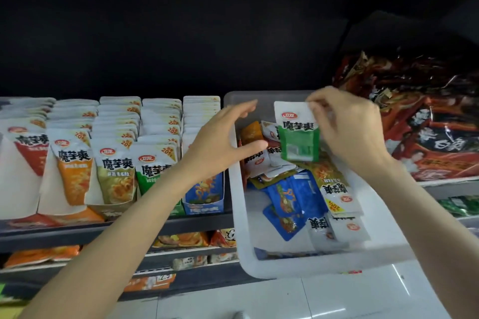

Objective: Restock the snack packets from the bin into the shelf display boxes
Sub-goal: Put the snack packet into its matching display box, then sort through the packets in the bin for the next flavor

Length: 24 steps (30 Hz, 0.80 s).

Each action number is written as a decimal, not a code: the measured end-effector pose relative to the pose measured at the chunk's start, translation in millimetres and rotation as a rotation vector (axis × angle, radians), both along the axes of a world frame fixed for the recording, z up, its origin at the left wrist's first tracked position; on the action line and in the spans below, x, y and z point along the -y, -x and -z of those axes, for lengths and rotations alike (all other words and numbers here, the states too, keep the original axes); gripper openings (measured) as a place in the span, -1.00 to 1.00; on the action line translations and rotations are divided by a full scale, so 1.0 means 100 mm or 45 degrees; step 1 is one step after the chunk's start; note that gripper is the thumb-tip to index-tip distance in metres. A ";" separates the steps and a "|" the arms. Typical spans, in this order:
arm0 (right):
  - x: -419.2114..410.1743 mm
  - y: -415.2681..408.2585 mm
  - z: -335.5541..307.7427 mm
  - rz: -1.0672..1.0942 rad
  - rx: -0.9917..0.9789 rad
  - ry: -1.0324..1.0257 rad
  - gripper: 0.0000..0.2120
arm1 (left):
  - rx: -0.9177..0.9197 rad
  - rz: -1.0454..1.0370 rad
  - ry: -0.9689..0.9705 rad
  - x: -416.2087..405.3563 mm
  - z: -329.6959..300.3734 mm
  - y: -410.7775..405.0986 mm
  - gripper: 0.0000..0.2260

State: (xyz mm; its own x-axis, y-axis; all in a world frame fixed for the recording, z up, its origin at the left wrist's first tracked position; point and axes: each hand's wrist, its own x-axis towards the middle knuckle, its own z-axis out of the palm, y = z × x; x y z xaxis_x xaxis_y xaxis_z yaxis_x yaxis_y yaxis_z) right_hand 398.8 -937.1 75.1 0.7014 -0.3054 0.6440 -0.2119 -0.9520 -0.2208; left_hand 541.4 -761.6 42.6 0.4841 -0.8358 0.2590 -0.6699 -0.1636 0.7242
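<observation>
held packet (pixel 298 132): white on top, green below, black letters, small red mark
bin (pixel 259 264): white
packets in the bin (pixel 287 204): blue ones, white ones, some orange and yellow
display boxes (pixel 204 197): red, orange, pale green, green and blue, in a row
big bags (pixel 425 122) on the right: red and black with white writing
floor (pixel 285 300): shiny white

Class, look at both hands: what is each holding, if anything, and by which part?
The right hand pinches the green snack packet by its top right corner, above the bin. The left hand is open, holding nothing.
</observation>
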 end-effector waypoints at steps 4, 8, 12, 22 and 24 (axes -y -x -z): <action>-0.22 0.07 -0.31 -0.124 0.151 -0.492 -0.91 | -0.388 0.151 0.156 0.01 -0.12 0.15 -0.48; -0.48 -0.03 -0.43 -0.176 0.185 -0.724 -0.91 | -0.406 0.091 0.297 -0.19 -0.18 0.24 -0.69; -0.85 -0.15 -0.49 -0.050 0.121 -0.514 -0.72 | -0.035 -0.143 0.632 -0.54 -0.26 0.17 -0.69; -1.74 -0.82 -0.52 -0.333 -0.086 -0.863 -0.90 | 0.758 -0.181 0.674 -1.49 -0.04 -0.45 -0.91; -1.77 -0.88 -0.46 -0.241 -0.080 -0.601 -0.94 | 0.591 -0.180 0.637 -1.65 0.00 -0.55 -0.84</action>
State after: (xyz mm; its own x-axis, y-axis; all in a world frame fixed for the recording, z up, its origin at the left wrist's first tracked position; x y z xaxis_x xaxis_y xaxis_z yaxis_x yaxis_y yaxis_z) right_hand 486.7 -760.2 121.5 0.8053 -0.4167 0.4217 -0.0720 -0.7748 -0.6281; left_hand 596.2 -596.6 42.9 0.3258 -0.4991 0.8030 -0.9252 0.0064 0.3794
